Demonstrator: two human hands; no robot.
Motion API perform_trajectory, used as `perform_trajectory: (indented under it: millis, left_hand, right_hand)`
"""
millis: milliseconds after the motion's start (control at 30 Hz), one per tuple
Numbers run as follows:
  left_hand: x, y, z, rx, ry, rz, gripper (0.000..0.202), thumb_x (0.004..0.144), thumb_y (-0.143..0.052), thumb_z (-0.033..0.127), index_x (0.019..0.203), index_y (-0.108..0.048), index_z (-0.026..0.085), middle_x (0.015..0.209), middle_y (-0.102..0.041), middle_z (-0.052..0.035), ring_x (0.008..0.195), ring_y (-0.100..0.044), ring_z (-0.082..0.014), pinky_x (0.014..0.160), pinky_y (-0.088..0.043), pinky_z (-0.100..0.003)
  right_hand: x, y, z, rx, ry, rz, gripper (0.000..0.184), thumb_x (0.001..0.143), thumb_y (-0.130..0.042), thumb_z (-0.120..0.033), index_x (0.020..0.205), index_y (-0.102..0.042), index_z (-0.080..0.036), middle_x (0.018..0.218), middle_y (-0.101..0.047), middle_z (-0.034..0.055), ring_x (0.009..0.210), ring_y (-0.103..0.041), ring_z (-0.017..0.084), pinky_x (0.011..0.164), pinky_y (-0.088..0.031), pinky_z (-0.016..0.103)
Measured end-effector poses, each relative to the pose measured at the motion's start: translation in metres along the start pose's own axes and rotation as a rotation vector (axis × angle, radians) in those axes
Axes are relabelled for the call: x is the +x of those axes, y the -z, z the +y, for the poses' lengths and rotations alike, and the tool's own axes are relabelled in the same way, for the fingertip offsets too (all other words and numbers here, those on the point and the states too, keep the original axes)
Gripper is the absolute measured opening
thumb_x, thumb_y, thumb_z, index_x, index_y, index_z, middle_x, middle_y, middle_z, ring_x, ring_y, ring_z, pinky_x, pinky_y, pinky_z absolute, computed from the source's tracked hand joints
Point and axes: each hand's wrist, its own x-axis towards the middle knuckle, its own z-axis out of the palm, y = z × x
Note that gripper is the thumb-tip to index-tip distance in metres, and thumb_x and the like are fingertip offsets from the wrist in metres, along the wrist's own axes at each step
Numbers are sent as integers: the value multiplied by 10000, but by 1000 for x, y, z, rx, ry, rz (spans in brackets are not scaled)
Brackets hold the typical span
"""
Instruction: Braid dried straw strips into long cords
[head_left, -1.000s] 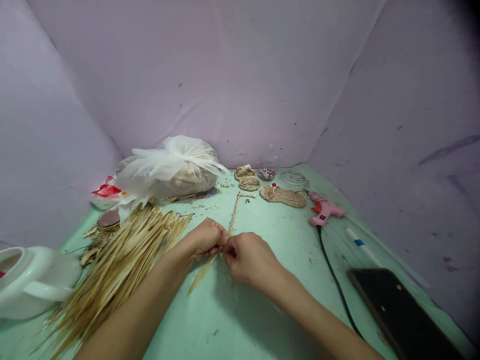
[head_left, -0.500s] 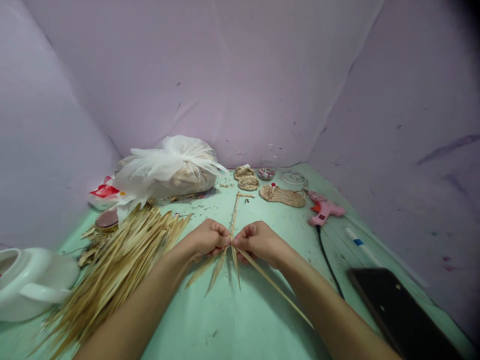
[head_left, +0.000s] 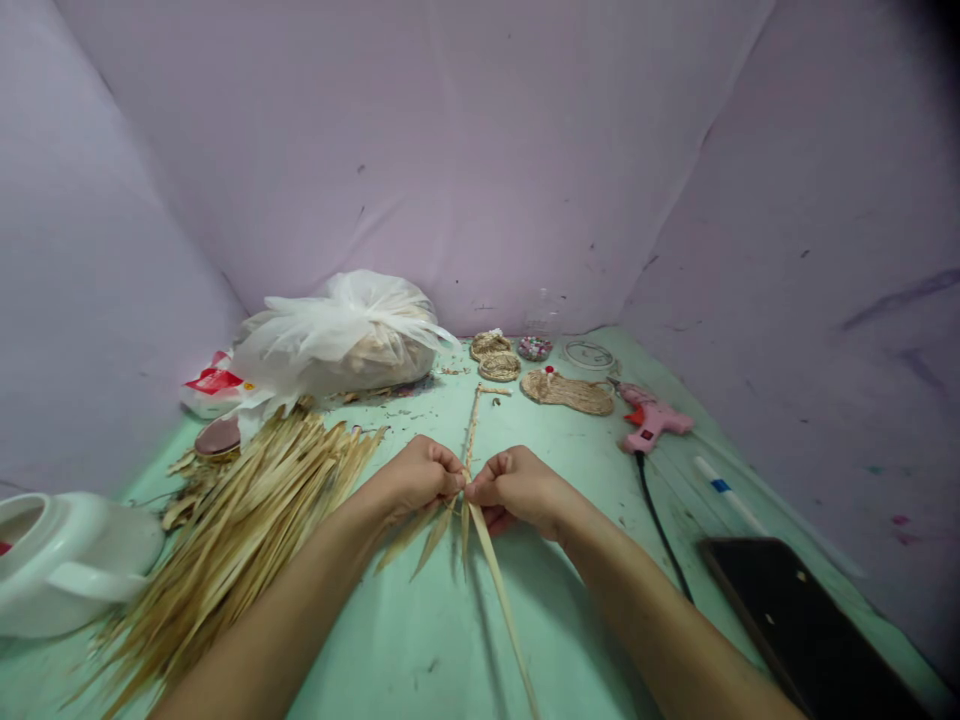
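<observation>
A thin braid (head_left: pixel 472 428) of pale dried leaf strips runs away from me across the table, its far end bent to the right. At its near end my left hand (head_left: pixel 424 478) pinches the strips between thumb and fingers. Touching it from the other side, my right hand (head_left: pixel 517 487) is also closed on the strips. Several loose strip ends fan out toward me below the fingers. One long strip (head_left: pixel 499 590) hangs down from the pinch point to the bottom edge. The exact crossing of the strips is hidden by my fingertips.
Left are a pile of dried leaf strips (head_left: pixel 255 530), a white plastic jug (head_left: pixel 82 560) and a tied plastic bag (head_left: pixel 345 335). At the back lie woven soles (head_left: pixel 568 391) and a bead container (head_left: pixel 534 348). A pink glue gun (head_left: pixel 654 418), marker (head_left: pixel 727 493) and phone (head_left: pixel 810 620) lie right.
The long strip has swung from pointing at my right forearm to hanging more nearly straight toward me. Both hands stay pinched at almost the same spot.
</observation>
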Motion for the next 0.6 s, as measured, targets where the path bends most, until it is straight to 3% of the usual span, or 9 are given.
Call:
perform_trajectory:
  millis: [367, 600]
  left_hand:
    - [2, -1, -7, 13, -49, -10, 68, 517, -473, 155, 452, -477, 136, 343, -325, 65, 340, -228, -33, 370, -148, -197]
    - [1, -2, -2, -4, -59, 23, 68, 515, -472, 141, 490, -532, 119, 353, -351, 58, 348, -245, -35, 380, -162, -200]
  right_hand:
    - [0, 7, 1, -113, 15, -42, 83, 592, -596, -110, 531, -539, -114, 467, -548, 10, 435, -516, 87, 475, -467, 209]
    - [-4, 1, -4, 257, 22, -19, 230, 637, -620, -156, 798, -456, -169, 585, -562, -7, 561, -570, 121, 586, -480, 270]
